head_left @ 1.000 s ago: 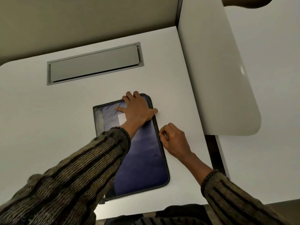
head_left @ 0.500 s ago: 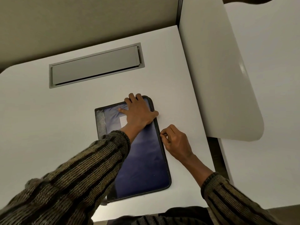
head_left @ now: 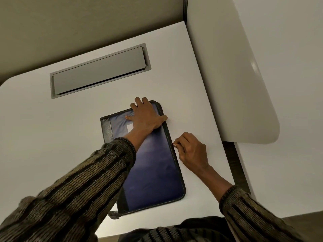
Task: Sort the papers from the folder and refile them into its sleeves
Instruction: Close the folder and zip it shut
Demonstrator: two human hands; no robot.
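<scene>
right hand (head_left: 192, 151), seemingly pinching zip pull (head_left: 173, 145), slid down folder (head_left: 153, 172) edge

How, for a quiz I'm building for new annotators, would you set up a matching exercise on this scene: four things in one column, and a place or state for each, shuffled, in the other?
Column one
1. left hand
2. right hand
3. folder
4. grey hatch

Column two
A. set into the desk, beyond the folder
B. pinches the zipper pull at the folder's right edge
C. lies flat on the desk, blue cover up
D. presses down on the folder's far end

Pairs: 1-D, 2-B, 3-C, 4-A
</scene>
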